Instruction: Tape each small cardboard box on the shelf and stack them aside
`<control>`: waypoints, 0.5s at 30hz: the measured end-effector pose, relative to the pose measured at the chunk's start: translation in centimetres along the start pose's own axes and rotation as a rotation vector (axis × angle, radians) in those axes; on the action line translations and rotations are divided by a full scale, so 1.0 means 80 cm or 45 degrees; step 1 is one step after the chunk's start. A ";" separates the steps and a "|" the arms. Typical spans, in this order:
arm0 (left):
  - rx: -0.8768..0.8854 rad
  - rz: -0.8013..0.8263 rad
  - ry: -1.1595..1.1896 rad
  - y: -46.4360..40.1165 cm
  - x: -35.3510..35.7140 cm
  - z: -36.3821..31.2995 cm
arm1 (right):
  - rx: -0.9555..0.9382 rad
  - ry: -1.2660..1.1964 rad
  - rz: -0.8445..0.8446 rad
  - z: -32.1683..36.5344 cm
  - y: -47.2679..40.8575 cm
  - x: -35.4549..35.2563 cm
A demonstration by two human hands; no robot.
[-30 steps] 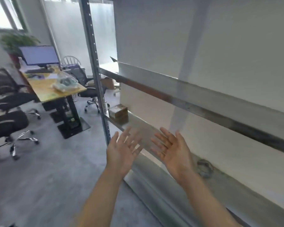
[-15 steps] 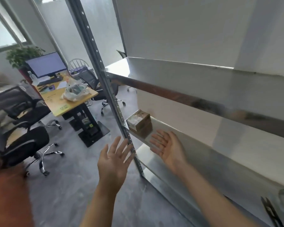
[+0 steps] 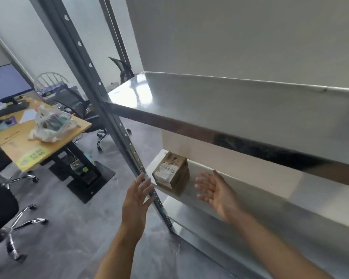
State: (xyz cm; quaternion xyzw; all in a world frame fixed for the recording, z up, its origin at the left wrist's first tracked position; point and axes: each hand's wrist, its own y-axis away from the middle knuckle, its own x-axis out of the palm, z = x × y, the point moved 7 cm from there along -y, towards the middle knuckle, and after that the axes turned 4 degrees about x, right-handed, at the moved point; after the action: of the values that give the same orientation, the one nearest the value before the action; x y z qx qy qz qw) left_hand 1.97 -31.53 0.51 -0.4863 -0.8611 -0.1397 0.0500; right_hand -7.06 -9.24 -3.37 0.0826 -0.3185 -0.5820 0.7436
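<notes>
A small brown cardboard box [image 3: 171, 172] with a white label on top sits at the left end of the lower metal shelf [image 3: 240, 190]; it looks like two boxes stacked, though I cannot tell for sure. My left hand [image 3: 136, 196] is open, fingers spread, just left of the shelf's upright post and short of the box. My right hand [image 3: 215, 191] is open, palm facing left, a little to the right of the box and above the shelf. Neither hand touches the box.
A perforated metal post [image 3: 113, 125] stands between my left hand and the box. An upper shelf [image 3: 210, 109] overhangs the lower one. To the left stand a wooden desk [image 3: 48, 143] with a plastic bag [image 3: 51, 125], a monitor and office chairs [image 3: 6, 216].
The view has swung closer to the shelf's left end. Both open hands have come nearer the box, the right one now beside it on the shelf.
</notes>
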 end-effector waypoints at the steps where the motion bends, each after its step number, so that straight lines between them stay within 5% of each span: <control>1: -0.010 0.042 -0.008 -0.019 0.000 0.002 | -0.015 0.031 -0.032 -0.002 -0.007 0.004; 15: -0.095 0.360 -0.237 -0.203 -0.015 0.029 | -0.140 0.337 -0.374 -0.025 -0.092 0.068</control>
State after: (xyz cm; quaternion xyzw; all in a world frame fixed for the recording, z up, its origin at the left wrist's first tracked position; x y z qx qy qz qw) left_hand -11.13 -39.81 -5.10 -0.6150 -0.7792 -0.1174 -0.0289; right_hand -11.27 -17.02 -6.55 0.1633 -0.1702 -0.6848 0.6895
